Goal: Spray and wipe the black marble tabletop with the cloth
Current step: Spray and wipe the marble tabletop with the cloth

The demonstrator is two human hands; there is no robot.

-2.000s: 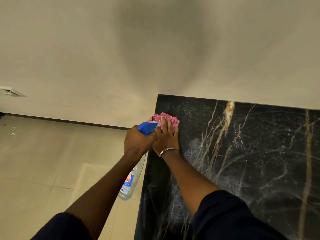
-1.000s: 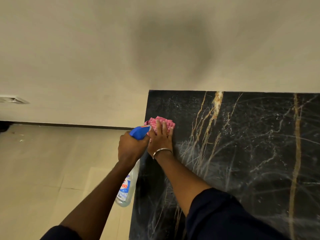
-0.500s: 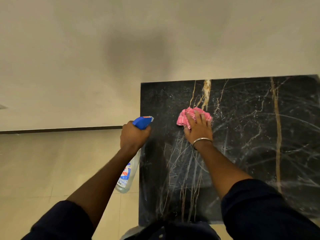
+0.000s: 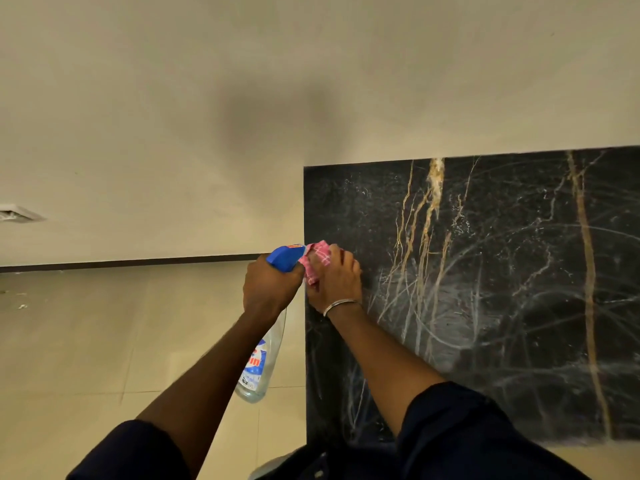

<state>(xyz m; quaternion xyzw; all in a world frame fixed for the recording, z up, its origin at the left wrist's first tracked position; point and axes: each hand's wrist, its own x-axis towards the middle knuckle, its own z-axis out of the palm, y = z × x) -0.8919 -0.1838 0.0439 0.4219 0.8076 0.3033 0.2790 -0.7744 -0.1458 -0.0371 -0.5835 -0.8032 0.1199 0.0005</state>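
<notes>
The black marble tabletop with gold and white veins fills the right half of the view. My right hand, a metal bangle at its wrist, presses a pink checked cloth onto the tabletop's left edge. My left hand is just left of that edge and grips a clear spray bottle by its blue trigger head. The bottle hangs down over the floor. The two hands nearly touch, and the cloth is mostly hidden under my fingers.
A beige wall runs behind the table, with a dark skirting strip at its foot. Pale floor tiles lie left of the table. A vent or socket plate sits on the wall at far left.
My right hand has slid the cloth back from the gold vein in the middle to the tabletop's left edge, close to the bottle. My left hand has kept its hold on the bottle.
</notes>
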